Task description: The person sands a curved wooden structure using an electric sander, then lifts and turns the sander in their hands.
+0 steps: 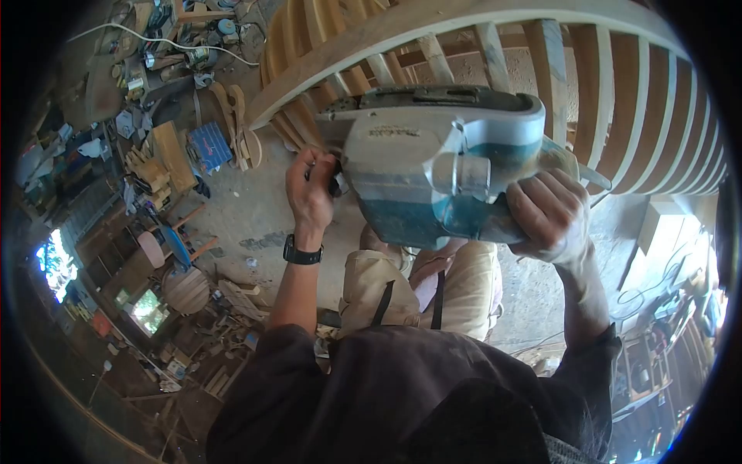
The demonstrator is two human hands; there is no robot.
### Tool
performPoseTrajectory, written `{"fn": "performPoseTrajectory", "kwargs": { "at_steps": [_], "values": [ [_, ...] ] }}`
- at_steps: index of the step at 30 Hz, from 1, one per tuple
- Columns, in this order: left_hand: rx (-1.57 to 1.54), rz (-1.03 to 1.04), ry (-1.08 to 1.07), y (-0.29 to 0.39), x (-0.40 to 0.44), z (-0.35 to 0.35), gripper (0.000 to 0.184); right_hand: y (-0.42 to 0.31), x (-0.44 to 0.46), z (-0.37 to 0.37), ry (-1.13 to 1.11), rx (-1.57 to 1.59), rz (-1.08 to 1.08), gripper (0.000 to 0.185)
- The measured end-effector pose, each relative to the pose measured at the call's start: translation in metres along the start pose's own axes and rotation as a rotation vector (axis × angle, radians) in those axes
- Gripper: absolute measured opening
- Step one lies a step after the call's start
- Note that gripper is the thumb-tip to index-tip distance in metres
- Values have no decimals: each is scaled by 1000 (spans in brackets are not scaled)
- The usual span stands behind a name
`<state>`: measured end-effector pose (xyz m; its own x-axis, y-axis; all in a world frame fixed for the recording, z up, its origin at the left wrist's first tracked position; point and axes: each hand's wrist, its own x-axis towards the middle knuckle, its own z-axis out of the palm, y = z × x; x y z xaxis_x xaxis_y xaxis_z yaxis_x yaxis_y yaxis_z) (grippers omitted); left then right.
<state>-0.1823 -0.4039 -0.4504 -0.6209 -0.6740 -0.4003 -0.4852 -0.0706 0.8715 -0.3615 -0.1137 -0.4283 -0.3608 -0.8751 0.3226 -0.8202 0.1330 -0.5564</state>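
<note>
A large teal and grey power tool, which looks like a belt sander [402,166], is held up in front of my body. My right hand [547,213] is wrapped round its rear handle. At the tool's other end my left hand [313,185], with a black watch on the wrist, has its fingers closed on a dark front knob. Just beyond the tool is a curved wooden frame [363,42] with many slats. The tool overlaps the frame's near rail in view, and whether they touch cannot be made out.
Curved wooden pieces [236,127] lie on the floor at the left, beside a blue box [210,147] and wood blocks [154,174]. A round slatted wooden piece [185,290] stands at lower left. A white block [665,228] and cables are at the right.
</note>
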Motion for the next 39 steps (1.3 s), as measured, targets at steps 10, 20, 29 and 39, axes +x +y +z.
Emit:
{"fn": "performPoseTrajectory", "kwargs": {
  "at_steps": [10, 20, 29, 39],
  "values": [
    [106, -40, -119, 7, -9, 5, 31, 19, 27, -19, -52, -4, -89, 34],
    [216, -124, -222, 23, -16, 9, 27, 30, 39, -35, -122, 3, -59, 38],
    [161, -132, -215, 30, -8, 7, 31, 19, 43, -35, -147, -24, 41, 40],
    [155, -160, -221, 29, -9, 9, 34, 27, 35, -32, -102, 0, -10, 37]
  ]
}}
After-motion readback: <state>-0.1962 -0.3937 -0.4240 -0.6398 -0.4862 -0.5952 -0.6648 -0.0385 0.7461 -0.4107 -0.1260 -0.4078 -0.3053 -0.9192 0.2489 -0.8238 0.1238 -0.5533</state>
